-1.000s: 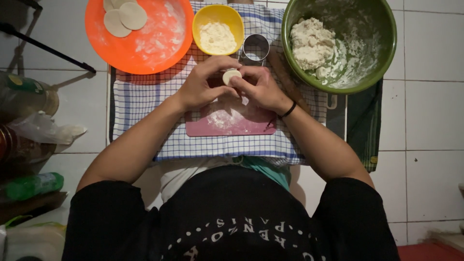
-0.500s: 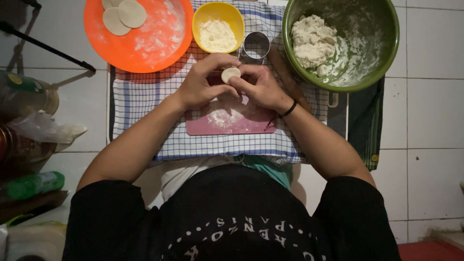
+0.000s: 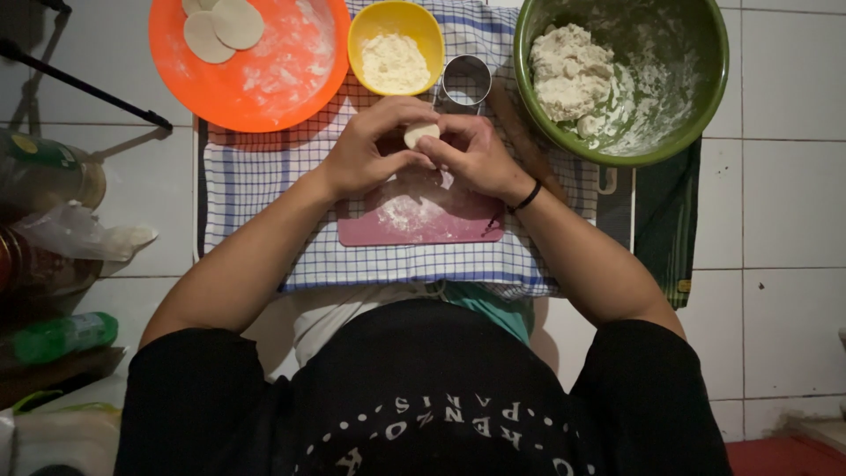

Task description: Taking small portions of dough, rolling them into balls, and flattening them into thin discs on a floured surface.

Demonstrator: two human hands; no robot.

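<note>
Both hands — the left hand (image 3: 370,150) and the right hand (image 3: 480,154) — pinch one small dough ball (image 3: 420,134) between their fingertips, just above the pink cutting board (image 3: 423,220). Two flat dough rounds (image 3: 220,26) already lie on the orange plate (image 3: 282,79), but a big lump of dough (image 3: 568,75) waits in the green bowl (image 3: 696,97). The yellow flour bowl (image 3: 395,53) and metal ring cutter (image 3: 465,81) crowd the far side — the board has open room.

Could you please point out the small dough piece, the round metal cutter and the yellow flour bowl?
Small pale dough piece (image 3: 420,134), head view, its top.
Round metal cutter (image 3: 465,82), head view, its rim.
Yellow flour bowl (image 3: 363,35), head view, left rim.
</note>
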